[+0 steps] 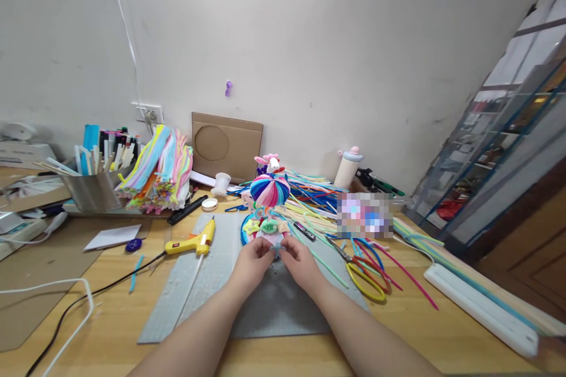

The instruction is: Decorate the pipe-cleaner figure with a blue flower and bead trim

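Head view: a multicoloured fuzzy craft piece [269,191] with a pink-blue-white striped ball above a decorated base stands toward the far part of a grey flat cutting mat [283,324], straight ahead of the person.
Hands: left hand [255,254] and right hand [299,256] meet at its front, thumb and fingers of each appearing to pinch a small pale-blue piece [276,245]; exact fingertip contact is too small to tell.
Handling: probably light, soft and springy, with little slip; its raised trims could bend or crush under a hard squeeze.
Hold: low on the base, from both sides, seems safer than by the ball.
Glue gun: a yellow plastic glue gun [194,242] lies left on the mat, its thin black cord [110,286] trailing left.
Scissors: metal scissors with yellow and red handles [366,283] lie right, near the right forearm.
Clutter: loose fuzzy coloured stems [312,215] crowd the space behind and right, hampering sideways movement.
Back: a brown cardboard panel [247,147] leans against the wall.
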The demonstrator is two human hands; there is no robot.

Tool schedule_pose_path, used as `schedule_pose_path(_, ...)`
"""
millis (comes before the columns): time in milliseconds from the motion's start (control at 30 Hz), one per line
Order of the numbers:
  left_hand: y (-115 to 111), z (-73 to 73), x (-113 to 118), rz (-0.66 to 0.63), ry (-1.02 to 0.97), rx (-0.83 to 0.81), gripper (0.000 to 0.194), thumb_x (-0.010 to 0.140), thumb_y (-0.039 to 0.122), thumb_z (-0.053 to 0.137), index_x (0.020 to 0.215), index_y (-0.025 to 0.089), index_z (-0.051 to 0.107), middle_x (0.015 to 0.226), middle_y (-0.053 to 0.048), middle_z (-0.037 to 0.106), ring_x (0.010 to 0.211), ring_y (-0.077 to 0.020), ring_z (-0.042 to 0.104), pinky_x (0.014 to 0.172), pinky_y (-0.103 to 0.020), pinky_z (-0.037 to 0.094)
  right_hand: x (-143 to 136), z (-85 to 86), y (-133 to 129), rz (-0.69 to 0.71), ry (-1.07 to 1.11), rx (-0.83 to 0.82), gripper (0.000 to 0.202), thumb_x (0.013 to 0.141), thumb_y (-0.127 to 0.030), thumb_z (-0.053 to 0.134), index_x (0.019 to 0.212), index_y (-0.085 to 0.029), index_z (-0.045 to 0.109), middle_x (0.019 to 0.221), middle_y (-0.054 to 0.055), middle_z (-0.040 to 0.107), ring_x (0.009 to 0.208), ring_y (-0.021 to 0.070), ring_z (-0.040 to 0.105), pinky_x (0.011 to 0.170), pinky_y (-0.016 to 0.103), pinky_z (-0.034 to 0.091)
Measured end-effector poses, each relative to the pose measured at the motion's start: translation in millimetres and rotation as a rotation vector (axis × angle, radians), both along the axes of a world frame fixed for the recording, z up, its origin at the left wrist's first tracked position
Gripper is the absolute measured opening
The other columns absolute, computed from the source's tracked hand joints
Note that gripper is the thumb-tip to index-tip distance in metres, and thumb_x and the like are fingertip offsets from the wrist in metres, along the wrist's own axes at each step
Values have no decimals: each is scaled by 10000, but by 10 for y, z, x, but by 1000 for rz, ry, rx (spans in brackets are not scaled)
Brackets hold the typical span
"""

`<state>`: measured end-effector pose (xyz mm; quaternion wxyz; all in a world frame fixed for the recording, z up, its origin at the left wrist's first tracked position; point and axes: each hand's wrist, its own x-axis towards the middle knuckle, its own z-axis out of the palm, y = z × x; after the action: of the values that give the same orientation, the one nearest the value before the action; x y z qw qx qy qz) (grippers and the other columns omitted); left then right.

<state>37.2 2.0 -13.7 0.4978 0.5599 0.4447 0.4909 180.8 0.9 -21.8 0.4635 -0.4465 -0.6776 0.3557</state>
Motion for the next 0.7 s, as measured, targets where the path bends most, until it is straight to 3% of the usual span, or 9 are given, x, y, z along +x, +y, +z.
schedule_pose_path(200, -10, -4, -5, 28, 100, 26, 122, 656, 281, 615, 691, 167, 584, 589, 25, 554, 549, -116, 480, 531, -224, 336, -3, 11, -22, 19, -67, 7, 137, 804, -234, 469, 682, -190, 513, 598, -31, 432, 564, 131, 406, 525, 237, 302)
schedule_pose_path(433, -50, 34, -28, 77, 241, 32, 52, 622, 202, 577, 607, 154, 588, 515, 39, 499, 515, -107, 417, 501, -229, 265, -6, -31, -22, -10, -180, 63, 147, 737, -165, 465, 594, -190, 445, 549, -51, 345, 530, 112, 346, 491, 223, 247)
schedule_pose_path(700, -35, -80, 7, 56, 165, 15, 48, 605, 155, 556, 588, 174, 515, 512, 61, 472, 503, -94, 409, 494, -220, 281, -42, 20, -85, -95, -330, 185, 142, 699, -97, 459, 585, -181, 460, 562, -39, 405, 541, 114, 373, 506, 232, 228)
